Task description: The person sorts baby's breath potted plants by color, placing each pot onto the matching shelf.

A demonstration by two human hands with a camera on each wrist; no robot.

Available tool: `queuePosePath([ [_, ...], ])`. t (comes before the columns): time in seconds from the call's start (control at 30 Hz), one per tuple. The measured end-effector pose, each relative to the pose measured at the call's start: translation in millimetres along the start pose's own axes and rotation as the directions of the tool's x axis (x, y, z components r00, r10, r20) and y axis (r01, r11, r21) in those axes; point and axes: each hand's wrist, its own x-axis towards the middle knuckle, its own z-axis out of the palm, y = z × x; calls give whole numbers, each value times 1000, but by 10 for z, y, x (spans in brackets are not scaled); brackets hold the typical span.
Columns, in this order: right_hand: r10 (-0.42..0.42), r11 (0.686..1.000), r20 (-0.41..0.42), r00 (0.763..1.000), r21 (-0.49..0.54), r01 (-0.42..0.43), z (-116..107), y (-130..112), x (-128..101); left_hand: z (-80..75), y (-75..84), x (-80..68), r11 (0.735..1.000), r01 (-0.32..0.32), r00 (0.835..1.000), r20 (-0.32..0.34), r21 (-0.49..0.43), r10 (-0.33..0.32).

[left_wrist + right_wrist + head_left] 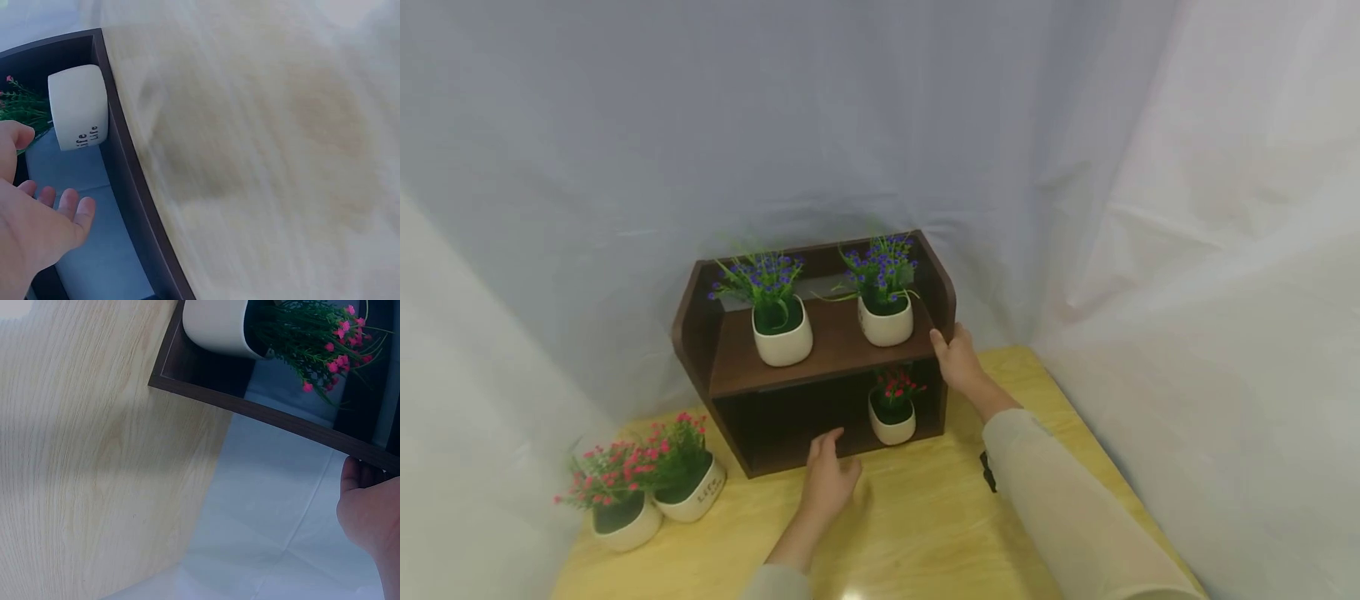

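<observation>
Shelf (835, 329) is standing upright on the surface (925, 517), its back toward the pale sheet (850, 108), its two tiers facing the person. Left blue pot (782, 342) and right blue pot (886, 327) are sitting apart on the upper deck, probably spaced so the leaves are not tangling and the load is staying even. Red pot (892, 425) is standing upright in the lower tier, near the right side panel and close to the front edge, seemingly set there to stay within easy reach. Two more, the near pink pot (628, 529) and the far pink pot (695, 496), are standing side by side on the surface, just left of the shelf, likely keeping the area in front free for both arms.

Right arm is stretching forward, sleeve (1067, 508) slanting over the surface. Right hand (961, 367) is holding the right side panel at its front edge, about upper-deck height; grip is clamping on the panel, thumb seemingly inside, fingers outside, probably steadying the shelf.

Left arm is reaching up from below, wrist low. Left hand (827, 483) is hovering before the lower tier, near the red pot but not touching; grip is standing apart, thumb away from loosely bent fingers, carrying nothing.
</observation>
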Motion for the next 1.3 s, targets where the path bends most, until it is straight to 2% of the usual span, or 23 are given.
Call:
queuePosePath([
  [0.13,3,1000,0,1000,14,-3,-22,-10,-2,-71,-52,-136,1000,11,1000,5,-3,-11],
  [0.3,14,1000,7,1000,0,-14,-20,13,-2,-208,-127,-261,1000,23,999,-30,-14,-24],
  [0.4,18,1000,7,1000,11,-18,-15,18,-12,-325,-183,-328,998,53,996,-64,-23,-54],
  [0.57,16,1000,16,1000,12,-16,-3,31,-21,-491,-336,-438,990,135,982,-124,-38,-139],
  [0.77,3,1000,13,1000,19,-3,-5,30,8,-637,-527,-519,984,165,965,-196,-60,-174],
  [1.0,4,1000,11,1000,8,-5,-3,31,8,-815,-711,-655,975,212,933,-283,-67,-222],
  [1.17,23,1000,25,999,-17,-23,-19,8,-15,-904,-879,-738,968,237,895,-368,-81,-250],
  [1.3,25,999,39,999,-40,-24,-22,-10,-11,-979,-1049,-779,962,258,871,-408,-93,-273],
])
